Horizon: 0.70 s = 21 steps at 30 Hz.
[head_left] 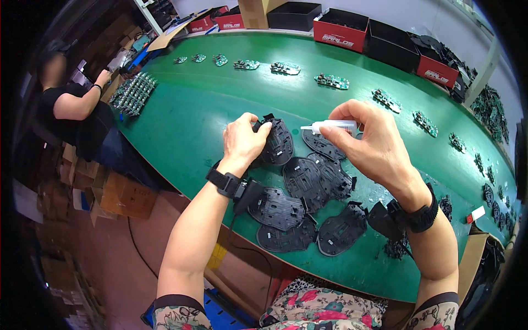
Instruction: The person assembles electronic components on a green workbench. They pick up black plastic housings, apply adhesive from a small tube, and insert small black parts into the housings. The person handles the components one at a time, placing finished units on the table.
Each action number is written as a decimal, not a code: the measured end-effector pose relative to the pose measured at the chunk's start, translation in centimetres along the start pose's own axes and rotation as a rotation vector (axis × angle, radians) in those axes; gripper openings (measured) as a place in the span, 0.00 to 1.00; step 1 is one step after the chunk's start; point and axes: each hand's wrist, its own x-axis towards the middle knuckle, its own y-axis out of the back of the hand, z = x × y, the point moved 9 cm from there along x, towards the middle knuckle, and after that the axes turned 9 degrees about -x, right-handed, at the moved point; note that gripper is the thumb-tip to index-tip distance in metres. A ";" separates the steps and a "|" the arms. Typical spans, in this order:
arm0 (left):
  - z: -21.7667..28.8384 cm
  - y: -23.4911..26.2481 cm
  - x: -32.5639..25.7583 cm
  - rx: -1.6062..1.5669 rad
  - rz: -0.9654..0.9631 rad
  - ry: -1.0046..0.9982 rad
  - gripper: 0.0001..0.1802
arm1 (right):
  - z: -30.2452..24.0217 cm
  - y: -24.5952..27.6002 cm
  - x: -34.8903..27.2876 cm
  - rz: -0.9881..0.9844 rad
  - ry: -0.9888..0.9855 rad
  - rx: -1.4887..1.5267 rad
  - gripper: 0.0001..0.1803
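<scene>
Reaching forward, left hand (242,140) pinches a black shell (279,144), right hand (376,142) a white bottle (336,125).

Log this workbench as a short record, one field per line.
Left grip: holding a black plastic shell
Right grip: holding a white squeeze bottle, nozzle pointing left
Nearby: more black shells, some overlapping
Surface: green table
Across it: a curved row of circuit boards
Far edge: red and black boxes
Far left: co-worker in black

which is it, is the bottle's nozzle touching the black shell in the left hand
Apart: the head view shows green table between the white nozzle and the black shell in the left hand.
</scene>
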 end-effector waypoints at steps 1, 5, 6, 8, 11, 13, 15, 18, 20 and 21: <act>0.1 -0.2 0.2 0.030 0.005 -0.010 0.27 | 0.0 -0.1 0.0 -0.011 -0.009 -0.007 0.16; 0.4 -0.8 0.6 0.111 -0.019 0.011 0.28 | -0.5 -0.5 0.0 -0.039 -0.019 -0.035 0.16; 0.2 -0.9 0.7 0.138 -0.034 0.021 0.28 | -0.5 -0.9 0.1 -0.044 -0.016 -0.037 0.16; 0.5 0.0 0.1 0.117 -0.014 -0.042 0.25 | -0.8 -1.6 0.3 -0.056 -0.003 -0.034 0.17; 2.2 3.6 -2.4 0.048 0.064 -0.209 0.20 | -1.4 -2.5 0.3 -0.067 0.006 -0.035 0.17; 2.9 5.9 -5.1 -0.092 0.059 -0.269 0.15 | -1.4 -4.1 0.6 -0.108 0.002 -0.052 0.17; 2.7 8.6 -8.5 -0.247 0.045 -0.159 0.08 | -1.4 -6.2 0.8 -0.152 0.018 -0.043 0.16; -2.1 9.0 -13.4 -0.359 0.162 0.008 0.07 | -1.9 -9.8 1.1 -0.237 0.075 -0.069 0.16; -5.2 7.4 -16.1 -0.467 0.210 0.107 0.07 | -2.2 -12.2 1.3 -0.250 0.120 -0.100 0.16; -5.8 6.7 -17.0 -0.435 0.234 0.061 0.06 | -2.4 -12.9 1.5 -0.226 0.130 -0.119 0.15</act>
